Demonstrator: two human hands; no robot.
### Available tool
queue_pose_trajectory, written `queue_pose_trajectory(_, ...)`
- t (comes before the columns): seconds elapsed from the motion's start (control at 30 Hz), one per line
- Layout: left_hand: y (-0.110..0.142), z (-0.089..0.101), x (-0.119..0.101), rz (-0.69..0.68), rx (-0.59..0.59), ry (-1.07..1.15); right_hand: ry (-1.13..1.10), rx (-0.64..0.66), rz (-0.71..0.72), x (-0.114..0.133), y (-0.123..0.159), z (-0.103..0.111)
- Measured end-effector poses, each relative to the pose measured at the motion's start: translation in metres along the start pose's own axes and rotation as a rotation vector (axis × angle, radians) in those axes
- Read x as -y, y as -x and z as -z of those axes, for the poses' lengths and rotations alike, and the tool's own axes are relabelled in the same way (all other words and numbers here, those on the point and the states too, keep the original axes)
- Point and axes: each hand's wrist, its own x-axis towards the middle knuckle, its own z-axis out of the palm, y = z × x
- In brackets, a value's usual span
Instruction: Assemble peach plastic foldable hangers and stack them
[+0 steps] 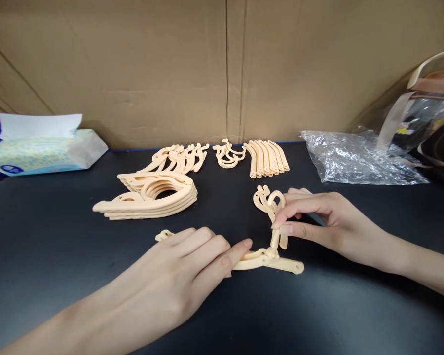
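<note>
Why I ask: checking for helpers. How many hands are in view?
2: the left hand lies over a cream plastic piece, front centre; the right hand pinches a curved hook, farther right.

No legible txt, blue oval logo (12, 169) on tissue pk (52, 152), too sm. to read, yellow marks (401, 131) on clear btl (422, 117), illeg.

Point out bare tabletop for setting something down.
Bare black table lies between the tissue pack and left forearm, and on the near side of the right forearm. Crowded with pale pieces: between left hand and right hand, and along the cardboard.
</note>
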Motion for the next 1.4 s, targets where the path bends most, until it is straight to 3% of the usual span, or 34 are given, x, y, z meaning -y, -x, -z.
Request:
queue_pose_trajectory(0.47,-0.0004,0.0042,-0.003,0.012,0.073,-0.1,0.156,-0.031,0.086,0.0022,0.003,-0.0012)
queue_pose_trajectory(0.8,0.002,0.0001,-0.0027,-0.015,0.018,-0.182,0.276,-0.1,0.155,-0.0002,0.0072,-0.0021)
queue_pose_trajectory(1.4,0.0003,-0.0015,-0.0025,0.019,0.021,-0.109,0.251,-0.028,0.06,0.0016,0.0066,-0.0019)
